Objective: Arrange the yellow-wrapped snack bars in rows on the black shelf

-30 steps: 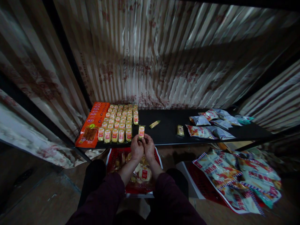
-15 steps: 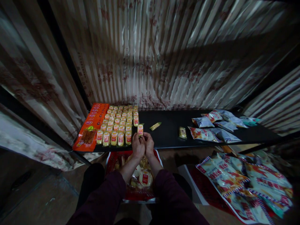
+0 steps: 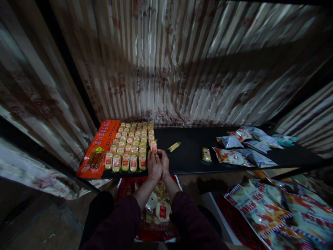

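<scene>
Close together at the front of the shelf, my left hand (image 3: pixel 154 166) and my right hand (image 3: pixel 163 161) have their fingers closed around the lower end of a small wrapped snack cake (image 3: pixel 153 146). Its red-and-yellow label shows just past my fingertips; the lower part is hidden. To the left stand tight rows of similar wrapped snack cakes (image 3: pixel 133 162), and the held one is at the right side of these rows. Two single wrapped packets lie apart on the right: a narrow one (image 3: pixel 174 147) and a wider one (image 3: pixel 206 155).
An orange snack bag (image 3: pixel 91 152) lies on the black shelf (image 3: pixel 187 139) at its left end. Chip-type bags (image 3: pixel 231 156) sit toward its right end. Below are an open red bag of cakes (image 3: pixel 162 210) between my legs and large snack bags (image 3: pixel 262 208) on the right.
The view has shifted slightly, so the shelf appears lower. My hands and the snack cake have moved slightly left, closer to the rows.
</scene>
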{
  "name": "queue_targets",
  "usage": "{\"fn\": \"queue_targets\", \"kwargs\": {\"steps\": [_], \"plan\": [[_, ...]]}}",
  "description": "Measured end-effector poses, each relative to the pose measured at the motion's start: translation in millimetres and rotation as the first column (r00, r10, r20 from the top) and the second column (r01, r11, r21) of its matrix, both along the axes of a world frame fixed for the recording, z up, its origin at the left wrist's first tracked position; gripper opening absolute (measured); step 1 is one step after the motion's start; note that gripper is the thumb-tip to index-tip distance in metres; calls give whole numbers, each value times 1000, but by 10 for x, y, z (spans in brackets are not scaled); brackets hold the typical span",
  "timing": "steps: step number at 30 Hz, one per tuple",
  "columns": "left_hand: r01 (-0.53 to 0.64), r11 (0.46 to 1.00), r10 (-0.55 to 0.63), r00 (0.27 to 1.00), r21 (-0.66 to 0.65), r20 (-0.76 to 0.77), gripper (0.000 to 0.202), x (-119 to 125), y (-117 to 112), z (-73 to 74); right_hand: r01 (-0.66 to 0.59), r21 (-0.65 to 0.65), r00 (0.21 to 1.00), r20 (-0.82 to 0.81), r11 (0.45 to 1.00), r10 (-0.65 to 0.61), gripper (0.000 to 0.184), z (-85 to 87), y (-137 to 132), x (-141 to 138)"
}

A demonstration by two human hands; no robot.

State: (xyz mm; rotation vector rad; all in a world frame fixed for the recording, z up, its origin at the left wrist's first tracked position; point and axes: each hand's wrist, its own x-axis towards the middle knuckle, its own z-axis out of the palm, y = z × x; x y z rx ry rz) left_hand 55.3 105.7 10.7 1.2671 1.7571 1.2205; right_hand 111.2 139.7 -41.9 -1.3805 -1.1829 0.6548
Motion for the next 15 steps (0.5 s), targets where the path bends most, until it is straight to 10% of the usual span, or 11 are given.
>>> {"fn": "queue_targets", "kwargs": {"steps": [15], "plan": [[10, 1000, -10, 1000, 5, 17, 39, -17, 206, -67, -77, -30, 990, 113, 997, 80, 26, -68, 186, 17]]}}
